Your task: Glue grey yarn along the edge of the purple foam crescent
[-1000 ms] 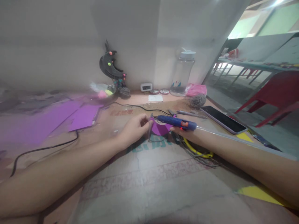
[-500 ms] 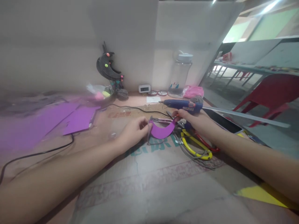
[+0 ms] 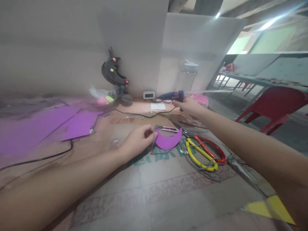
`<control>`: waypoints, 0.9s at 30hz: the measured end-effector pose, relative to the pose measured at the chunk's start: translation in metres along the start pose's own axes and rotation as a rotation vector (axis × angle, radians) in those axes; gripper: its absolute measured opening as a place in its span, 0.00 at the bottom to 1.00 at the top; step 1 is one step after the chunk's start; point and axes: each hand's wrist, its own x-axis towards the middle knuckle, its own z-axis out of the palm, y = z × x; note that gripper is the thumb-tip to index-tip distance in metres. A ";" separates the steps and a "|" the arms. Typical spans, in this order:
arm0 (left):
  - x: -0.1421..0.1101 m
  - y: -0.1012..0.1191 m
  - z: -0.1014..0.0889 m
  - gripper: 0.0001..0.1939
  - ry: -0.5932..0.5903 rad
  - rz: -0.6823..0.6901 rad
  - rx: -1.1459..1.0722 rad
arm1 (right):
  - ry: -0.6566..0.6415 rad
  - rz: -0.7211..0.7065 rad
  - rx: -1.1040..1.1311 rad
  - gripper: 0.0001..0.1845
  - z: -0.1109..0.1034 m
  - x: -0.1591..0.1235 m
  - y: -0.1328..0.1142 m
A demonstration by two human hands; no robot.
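Observation:
My left hand [image 3: 141,138] is closed, thumb and fingers pinching the left tip of a purple paper crescent [image 3: 168,142]. The crescent lies low over the cardboard, its horns pointing up. Farther back, my right hand [image 3: 189,106] is closed at a blue glue gun [image 3: 172,96], whose nozzle points left. A clear glue stick trails from it to the right, and my fingers partly hide the handle. Just behind the crescent lies a pink utility knife [image 3: 168,129]. Scissors with red and yellow handles [image 3: 202,157] rest to its right, tangled with grey cord.
Purple sheets [image 3: 79,126] lie at left beside a black cable. Along the back stand a dark crescent ornament [image 3: 112,70], a bowl [image 3: 112,99] of bright bits, a small digital clock [image 3: 149,95] and a clear bottle [image 3: 187,78]. Yellow paper [image 3: 271,208] lies at front right.
My right hand has left the crescent's right tip and moved back with the glue gun toward the bottle. My left hand stays at the crescent's left tip. The view has shifted slightly.

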 end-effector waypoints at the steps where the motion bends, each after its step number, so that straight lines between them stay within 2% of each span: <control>1: 0.000 0.000 0.000 0.12 0.001 -0.003 0.002 | 0.012 -0.004 -0.003 0.20 0.006 0.011 0.002; 5: 0.000 0.002 -0.001 0.13 -0.019 -0.021 -0.010 | 0.018 -0.007 0.014 0.18 0.034 0.043 0.011; 9: 0.000 0.003 -0.001 0.13 -0.027 -0.024 -0.029 | -0.030 0.012 -0.011 0.19 0.052 0.051 0.023; 12: 0.000 0.001 -0.001 0.13 -0.018 -0.013 -0.039 | -0.069 0.019 -0.055 0.23 0.048 0.049 0.029; 16: 0.001 -0.003 0.000 0.14 -0.006 -0.056 -0.141 | -0.114 0.015 -0.144 0.27 0.027 0.044 0.029; 19: 0.004 -0.004 0.000 0.15 0.023 -0.102 -0.245 | -0.103 -0.005 -0.202 0.26 0.009 0.030 0.024; 22: 0.005 -0.002 -0.002 0.14 0.117 -0.075 -0.305 | -0.024 -0.039 -0.218 0.25 -0.005 0.002 0.013; 25: 0.005 0.001 -0.005 0.14 0.253 -0.019 -0.325 | 0.297 -0.167 -0.201 0.13 -0.010 -0.038 -0.009; 26: 0.005 0.001 -0.006 0.14 0.283 -0.009 -0.325 | 0.320 -0.216 -0.179 0.11 -0.008 -0.053 -0.017; 27: 0.006 0.001 -0.007 0.14 0.302 -0.004 -0.325 | 0.247 -0.242 -0.126 0.11 -0.006 -0.069 -0.027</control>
